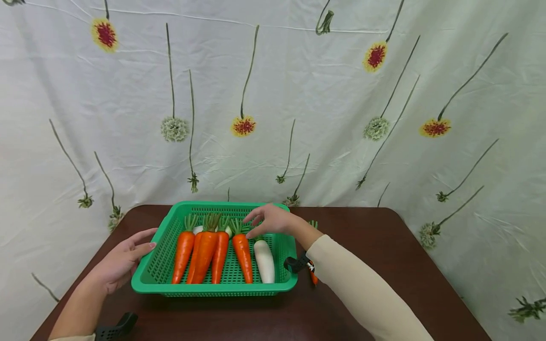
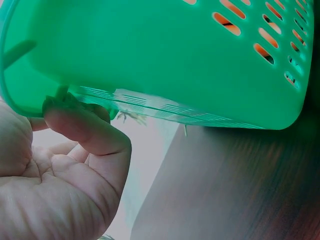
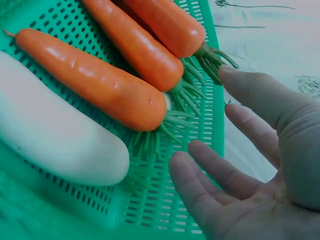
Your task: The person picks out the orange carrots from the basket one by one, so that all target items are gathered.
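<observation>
A green plastic basket (image 1: 215,287) holds several orange carrots (image 1: 242,255), their green tops toward the back. Beside them on the right lies a white radish (image 1: 264,263). My left hand (image 1: 121,260) grips the basket's left rim, its thumb at the edge; the left wrist view shows the bent digits (image 2: 100,135) right at the rim. Over the basket's back right part, my right hand (image 1: 273,221) is held with fingers apart and nothing between them. In the right wrist view its fingertips (image 3: 182,165) are close to the leafy tops of the carrots (image 3: 95,77).
The basket stands on a dark brown table (image 1: 362,265). Another carrot (image 1: 314,277) lies on the table just right of the basket, partly hidden by my right forearm. Pale vegetable ends (image 1: 198,229) show behind the carrots. A flower-printed white cloth (image 1: 277,94) hangs behind the table.
</observation>
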The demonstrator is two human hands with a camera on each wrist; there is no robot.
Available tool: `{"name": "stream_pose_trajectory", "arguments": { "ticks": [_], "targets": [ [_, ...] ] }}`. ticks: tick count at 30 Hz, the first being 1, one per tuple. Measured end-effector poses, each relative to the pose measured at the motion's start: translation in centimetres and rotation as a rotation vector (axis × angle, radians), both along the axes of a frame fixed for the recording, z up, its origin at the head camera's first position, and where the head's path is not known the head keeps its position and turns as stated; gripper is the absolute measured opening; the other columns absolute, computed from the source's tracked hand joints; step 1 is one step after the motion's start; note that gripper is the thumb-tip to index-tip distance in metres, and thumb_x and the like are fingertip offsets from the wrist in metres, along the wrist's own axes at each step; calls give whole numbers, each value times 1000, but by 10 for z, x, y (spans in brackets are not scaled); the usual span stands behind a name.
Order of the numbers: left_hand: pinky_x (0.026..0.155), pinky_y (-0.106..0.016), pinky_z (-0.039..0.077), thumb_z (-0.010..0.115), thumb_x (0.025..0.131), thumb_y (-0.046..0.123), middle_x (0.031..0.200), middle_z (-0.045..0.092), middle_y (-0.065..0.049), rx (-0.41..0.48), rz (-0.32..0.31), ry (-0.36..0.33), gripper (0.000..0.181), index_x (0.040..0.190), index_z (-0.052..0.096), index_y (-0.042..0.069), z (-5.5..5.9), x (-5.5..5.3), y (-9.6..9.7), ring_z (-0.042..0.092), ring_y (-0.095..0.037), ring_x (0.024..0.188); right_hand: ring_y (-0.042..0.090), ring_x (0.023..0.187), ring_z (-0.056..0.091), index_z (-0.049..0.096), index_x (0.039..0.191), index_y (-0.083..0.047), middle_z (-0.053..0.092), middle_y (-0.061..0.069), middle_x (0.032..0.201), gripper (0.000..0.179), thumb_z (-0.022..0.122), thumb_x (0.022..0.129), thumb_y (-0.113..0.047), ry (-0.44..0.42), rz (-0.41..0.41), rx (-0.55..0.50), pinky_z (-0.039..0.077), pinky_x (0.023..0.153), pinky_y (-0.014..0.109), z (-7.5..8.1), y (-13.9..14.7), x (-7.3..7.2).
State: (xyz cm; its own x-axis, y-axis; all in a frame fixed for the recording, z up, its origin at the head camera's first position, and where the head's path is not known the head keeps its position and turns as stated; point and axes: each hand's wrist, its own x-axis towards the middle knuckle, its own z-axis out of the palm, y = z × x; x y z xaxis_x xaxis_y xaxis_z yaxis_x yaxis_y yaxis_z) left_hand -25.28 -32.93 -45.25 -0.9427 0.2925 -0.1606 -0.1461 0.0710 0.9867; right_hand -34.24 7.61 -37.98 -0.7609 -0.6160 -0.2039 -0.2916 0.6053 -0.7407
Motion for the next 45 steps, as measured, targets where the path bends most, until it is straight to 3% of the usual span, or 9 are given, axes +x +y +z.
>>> {"name": "stream_pose_trajectory", "arguments": {
  "ticks": [8,16,23,33,39,45],
  "targets": [
    [84,-50,63,47,111,31,115,72,11,-7,1,1,71,162,3,7,1,1,0,76,-22,99,25,110,68,70,131,-14,63,20,138,46,83,87,-15,-113,-22,11,54,104,54,-3,-17,-3],
    [85,-50,63,47,111,31,116,72,12,-9,-3,2,72,162,3,7,2,1,1,76,-21,100,25,105,70,73,127,-19,65,9,134,43,85,85,-17,-107,-54,117,58,97,43,-10,-32,-7],
    [85,-50,63,47,111,31,116,72,12,-4,-8,-3,72,162,3,7,2,1,0,76,-22,100,23,98,68,73,126,-20,48,5,156,42,84,86,-16,-94,-81,190,59,92,39,-16,-43,-9],
    [85,-51,63,46,111,31,117,72,11,14,-21,-5,71,162,2,8,1,1,-1,76,-22,101,17,86,62,74,126,-19,46,6,157,42,83,86,-11,-111,-75,197,59,87,38,-23,-53,-13],
    [85,-50,63,45,111,30,116,72,11,16,-25,-3,69,161,2,7,-1,1,-1,76,-22,100,15,88,60,74,125,-16,50,9,153,41,82,86,-7,-127,-77,209,60,88,37,-26,-56,-11],
    [84,-50,63,44,112,28,117,72,11,10,-32,19,71,162,-1,4,-1,0,0,76,-21,100,16,87,62,75,124,-15,60,10,137,41,83,85,-5,-128,-100,211,61,86,37,-27,-60,-10]
  ]
}}
